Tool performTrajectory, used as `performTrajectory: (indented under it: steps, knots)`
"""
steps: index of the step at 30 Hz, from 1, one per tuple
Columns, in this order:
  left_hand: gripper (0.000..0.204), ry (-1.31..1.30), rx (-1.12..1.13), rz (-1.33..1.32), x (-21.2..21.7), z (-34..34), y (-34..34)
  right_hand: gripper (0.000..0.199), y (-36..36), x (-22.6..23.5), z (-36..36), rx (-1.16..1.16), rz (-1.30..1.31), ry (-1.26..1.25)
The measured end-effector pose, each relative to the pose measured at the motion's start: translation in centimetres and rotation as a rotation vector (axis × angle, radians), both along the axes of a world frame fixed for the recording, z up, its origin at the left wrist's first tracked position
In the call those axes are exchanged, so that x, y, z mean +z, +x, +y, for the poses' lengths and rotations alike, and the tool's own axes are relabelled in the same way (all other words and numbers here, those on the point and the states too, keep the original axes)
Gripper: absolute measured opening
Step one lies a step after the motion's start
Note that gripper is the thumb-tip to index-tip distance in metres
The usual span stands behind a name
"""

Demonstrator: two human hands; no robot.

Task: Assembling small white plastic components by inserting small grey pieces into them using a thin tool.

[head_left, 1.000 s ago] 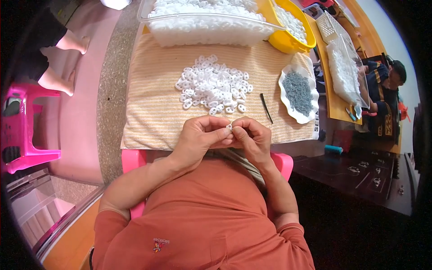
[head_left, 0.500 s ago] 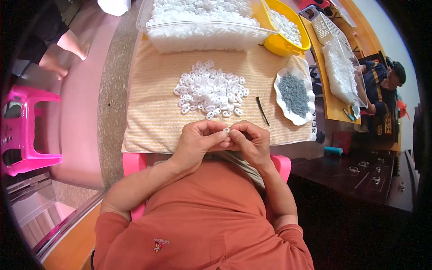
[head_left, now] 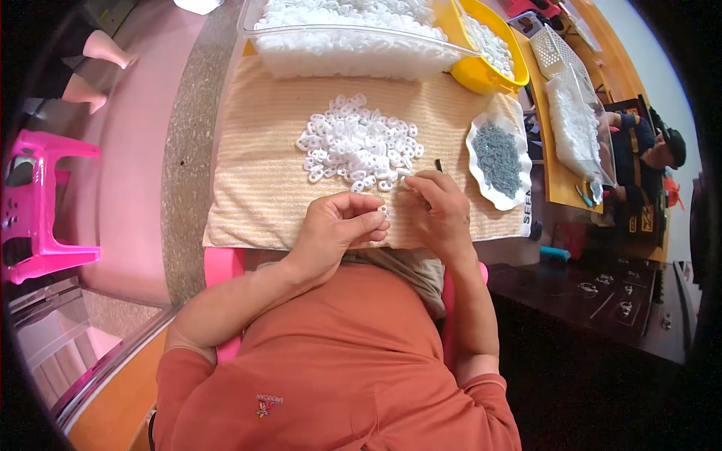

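A small white plastic piece with two holes (head_left: 383, 210) is pinched between the thumb and fingertips of my left hand (head_left: 338, 224), just above the near part of the striped cloth. Apart from it, my right hand (head_left: 444, 214) hovers over the cloth with bent fingers loosely apart and no piece visible in them. Its fingertips are close to the right edge of a loose pile of the same white pieces (head_left: 357, 139). A thin black stick (head_left: 438, 164) pokes out beyond the right hand, which covers most of it.
A clear bin (head_left: 353, 52) of white pieces stands at the back, beside a yellow basin (head_left: 517, 56). On the right, a scalloped white dish (head_left: 519, 197) holds small grey-blue parts. A pink stool (head_left: 56, 203) stands left; another person (head_left: 654, 150) sits by a bin at right.
My right hand has left the piece it held together with my left hand and moved right and forward, over the black stick. The left hand keeps its pinch. The view has shifted slightly.
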State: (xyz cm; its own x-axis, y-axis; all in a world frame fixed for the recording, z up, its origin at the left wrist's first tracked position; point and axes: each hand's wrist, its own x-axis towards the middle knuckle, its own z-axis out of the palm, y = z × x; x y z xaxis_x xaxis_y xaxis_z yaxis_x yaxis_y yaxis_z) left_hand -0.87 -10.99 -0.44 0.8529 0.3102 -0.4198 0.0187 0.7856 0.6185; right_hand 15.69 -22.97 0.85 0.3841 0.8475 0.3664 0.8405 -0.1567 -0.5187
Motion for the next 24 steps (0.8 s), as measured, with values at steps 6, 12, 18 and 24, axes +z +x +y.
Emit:
performTrajectory:
  steps: [6, 12, 18, 24]
  knots:
    - [0.02, -0.001, -0.007, 0.014, -0.1, 0.1, -0.1, 0.016, -0.2, 0.6, 0.6, -0.04, -0.07, -0.09]
    - [0.017, 0.002, 0.001, 0.013, -0.2, -0.1, -0.1, 0.014, 0.5, 0.0, 0.4, -0.036, -0.066, -0.069]
    - [0.017, -0.002, 0.007, 0.017, -0.1, -0.1, -0.1, 0.012, -0.2, 0.6, -0.4, -0.123, 0.356, -0.059]
    - [0.017, -0.002, 0.01, 0.019, 0.0, -0.1, 0.0, 0.012, -0.7, 0.0, -0.9, -0.178, 0.918, 0.081]
